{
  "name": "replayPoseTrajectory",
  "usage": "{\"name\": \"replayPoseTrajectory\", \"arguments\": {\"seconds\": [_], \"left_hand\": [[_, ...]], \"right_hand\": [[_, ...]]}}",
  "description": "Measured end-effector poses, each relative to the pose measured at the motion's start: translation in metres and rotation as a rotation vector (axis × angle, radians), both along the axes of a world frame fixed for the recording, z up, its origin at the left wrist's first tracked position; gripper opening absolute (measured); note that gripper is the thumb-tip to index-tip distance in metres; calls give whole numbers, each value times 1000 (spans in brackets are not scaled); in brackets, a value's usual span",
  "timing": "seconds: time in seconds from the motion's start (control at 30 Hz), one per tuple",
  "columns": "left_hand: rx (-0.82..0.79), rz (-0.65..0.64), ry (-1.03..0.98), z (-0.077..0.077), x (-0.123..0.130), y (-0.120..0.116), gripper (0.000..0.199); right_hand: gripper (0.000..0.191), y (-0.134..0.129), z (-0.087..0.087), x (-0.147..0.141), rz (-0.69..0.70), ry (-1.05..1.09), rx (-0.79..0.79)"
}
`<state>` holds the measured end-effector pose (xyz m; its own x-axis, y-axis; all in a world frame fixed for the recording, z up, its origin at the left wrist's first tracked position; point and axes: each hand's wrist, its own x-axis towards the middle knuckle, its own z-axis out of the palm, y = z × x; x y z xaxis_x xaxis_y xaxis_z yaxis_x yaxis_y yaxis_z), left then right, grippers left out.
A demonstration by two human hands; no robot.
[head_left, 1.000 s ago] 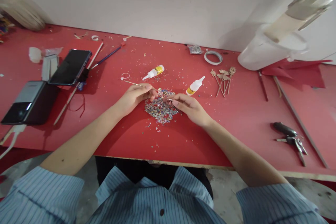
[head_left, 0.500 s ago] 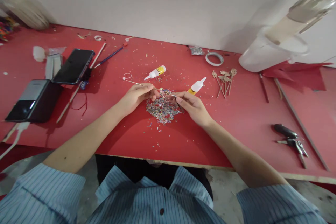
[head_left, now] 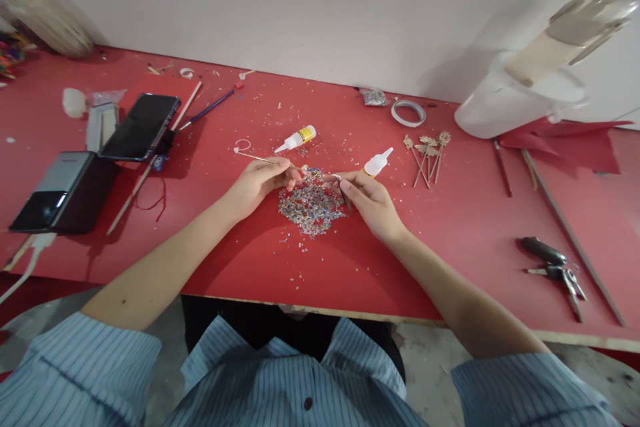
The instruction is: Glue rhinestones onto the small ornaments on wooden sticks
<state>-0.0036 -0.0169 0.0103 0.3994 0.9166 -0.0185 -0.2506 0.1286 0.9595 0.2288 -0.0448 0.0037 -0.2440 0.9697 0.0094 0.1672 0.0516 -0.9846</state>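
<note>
Holding, left hand [head_left: 263, 183]: one thin stick [head_left: 255, 157], thumb pressed against fingers, its tail pointing towards the desk's left edge. The low slant presumably keeps the working end near the beads; whatever sits at that end, by the fingertips, is too small to make out.

Holding, right hand [head_left: 367, 199]: one slim dark tool [head_left: 345, 197], possibly tweezers, pinched between thumb and fingers. A pinch of this sort would suit tiny pieces. Whether a piece is in its tip, cannot tell.

Bead heap [head_left: 310, 210], one: glittering, mixed colours, loosely spread midway along the desk [head_left: 350, 290], nearer the front edge than the back; below and between both hands, probably so that either reaches it with little travel.

Glue bottles, two, white with yellow labels, lying on their sides: first bottle [head_left: 300, 138] behind the heap; second bottle [head_left: 379, 163] just beyond the right hand, partly covered by it. Both seem kept within easy reach.

Leaf-topped sticks [head_left: 427, 150], several: grouped right of the second bottle, apart from the loose beads, perhaps to keep them sorted.

Tape roll [head_left: 407, 123] and small packet [head_left: 374, 97]: near the back edge, seemingly stowed out of the way.
</note>
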Motion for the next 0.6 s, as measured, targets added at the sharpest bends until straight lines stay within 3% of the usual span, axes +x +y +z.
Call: {"name": "replayPoseTrajectory", "arguments": {"seconds": [0.13,0.33,0.6], "left_hand": [[3,30,-2,1,1,-1,28],[-34,93,-83,-5,3,1,24],[-86,27,-129,-6,5,0,25]], "right_hand": [[28,3,3,1,-49,-34,12],[27,0,1,-2,140,78,-96],[28,7,3,-5,-43,-47,5]]}}
